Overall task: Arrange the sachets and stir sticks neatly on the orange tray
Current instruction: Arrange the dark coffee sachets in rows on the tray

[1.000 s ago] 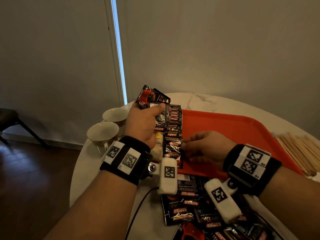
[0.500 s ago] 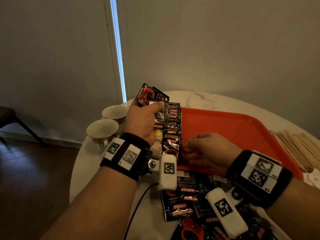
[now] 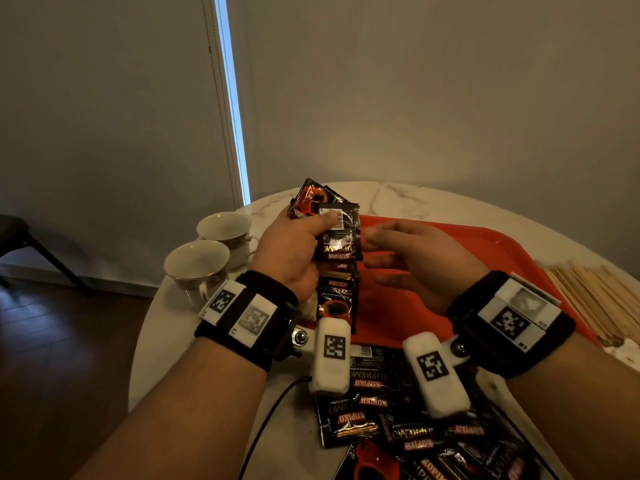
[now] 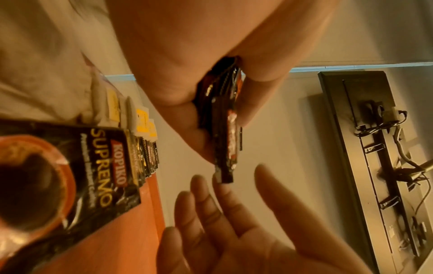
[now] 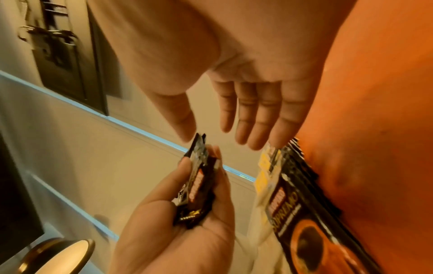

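Observation:
My left hand (image 3: 298, 244) grips a small stack of black coffee sachets (image 3: 337, 233) upright above the left edge of the orange tray (image 3: 450, 251); the stack of sachets (image 4: 225, 129) shows edge-on between thumb and fingers. My right hand (image 3: 408, 258) hovers just right of the stack with fingers straight, holding nothing; its fingertips (image 5: 248, 137) are a short way from the stack of sachets (image 5: 199, 178). A row of overlapping sachets (image 3: 337, 299) lies along the tray's left edge. More loose sachets (image 3: 398, 420) lie on the table near me. Wooden stir sticks (image 3: 595, 292) lie right of the tray.
Two white teacups (image 3: 207, 258) stand on the round marble table (image 3: 398, 199) left of the tray. Small white and yellow packets (image 4: 140, 118) lie beside the sachet row. A dark chair (image 3: 20, 237) stands on the wooden floor at far left.
My right hand has lifted off the sachet row on the tray and opened, moving up toward the stack in my left hand. The left hand keeps its hold on the stack.

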Available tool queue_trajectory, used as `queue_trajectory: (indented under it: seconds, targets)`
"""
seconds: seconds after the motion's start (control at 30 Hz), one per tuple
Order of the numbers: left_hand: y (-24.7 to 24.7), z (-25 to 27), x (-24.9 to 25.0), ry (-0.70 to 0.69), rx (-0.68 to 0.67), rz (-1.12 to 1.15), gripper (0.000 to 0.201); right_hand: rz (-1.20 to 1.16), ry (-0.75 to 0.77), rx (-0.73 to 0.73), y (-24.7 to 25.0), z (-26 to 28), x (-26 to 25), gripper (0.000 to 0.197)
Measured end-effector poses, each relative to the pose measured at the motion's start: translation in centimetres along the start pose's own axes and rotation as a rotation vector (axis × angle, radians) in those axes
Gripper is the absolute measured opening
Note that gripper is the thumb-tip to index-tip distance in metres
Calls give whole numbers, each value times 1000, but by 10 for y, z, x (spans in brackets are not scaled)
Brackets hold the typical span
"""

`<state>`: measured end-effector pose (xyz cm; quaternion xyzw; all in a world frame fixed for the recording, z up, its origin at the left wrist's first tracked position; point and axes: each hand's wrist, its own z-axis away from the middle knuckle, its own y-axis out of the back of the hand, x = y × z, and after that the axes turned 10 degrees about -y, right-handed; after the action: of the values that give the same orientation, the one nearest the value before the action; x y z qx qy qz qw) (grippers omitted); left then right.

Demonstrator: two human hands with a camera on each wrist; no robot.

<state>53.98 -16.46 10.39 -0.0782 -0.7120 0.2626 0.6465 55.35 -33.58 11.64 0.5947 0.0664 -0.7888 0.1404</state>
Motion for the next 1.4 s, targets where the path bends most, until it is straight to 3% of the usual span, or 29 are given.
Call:
queue_trajectory:
  seconds: [0.17,0.4,0.53,0.7,0.8,0.9,1.1,1.23,1.4]
  targets:
    - [-3,3,-4,-12,-67,-54,27,73,94,-42,-9,-13,5,37]
    - [-2,-1,-4,44,56,37,29,-55,139,-49,2,-25,9,33]
    - [-1,-3,-4,58,103,48,21,-205,290,38,19,-31,-5,26]
    - [-5,2,-6,92,43,57,22,-46,471,-11,18,-33,-4,44]
    - [-6,4,-6,92,21,90,30,126,413,4,16,-35,2,46]
    - [-7,7,-6,55,-16,64,36,155,362,12,16,-36,4,45]
    - [-9,14,-7,-4,-76,-116,23,-40,302,35,14,-31,1,40]
    - [-9,14,-8,-43,-102,-157,30,-184,274,40,12,-30,1,33]
    - [-9,12,-9,-93,-48,-151,30,-258,170,-36,14,-35,3,45]
